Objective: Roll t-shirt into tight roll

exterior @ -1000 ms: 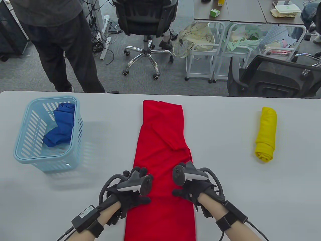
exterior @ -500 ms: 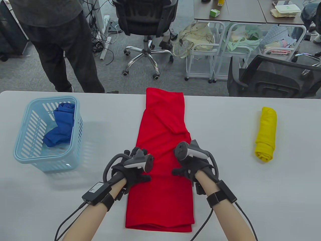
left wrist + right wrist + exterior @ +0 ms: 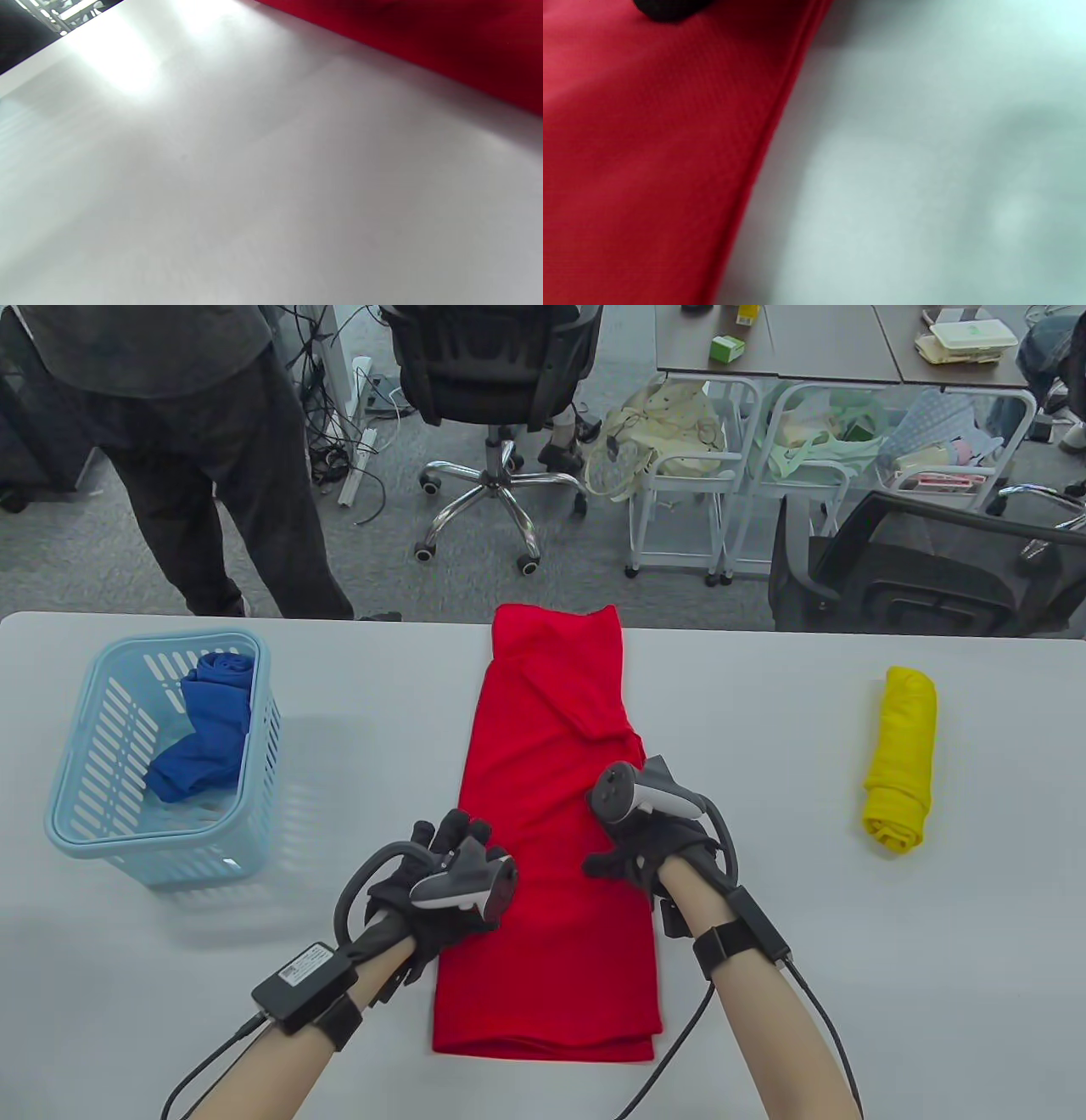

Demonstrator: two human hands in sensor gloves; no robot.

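A blue basket (image 3: 76, 831) sits left, a yellow roll (image 3: 899, 759) right; my left hand (image 3: 441, 882) and right hand (image 3: 649, 840) rest flat, fingers relaxed, on the red t-shirt (image 3: 551, 950).

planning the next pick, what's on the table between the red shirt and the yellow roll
Nothing: in the table view only bare grey table lies between the red shirt and the yellow roll.

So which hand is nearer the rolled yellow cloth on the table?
Right. The right hand rests on the folded red t-shirt's right edge, nearer the rolled yellow cloth. The left hand sits at the shirt's left edge, farther away.
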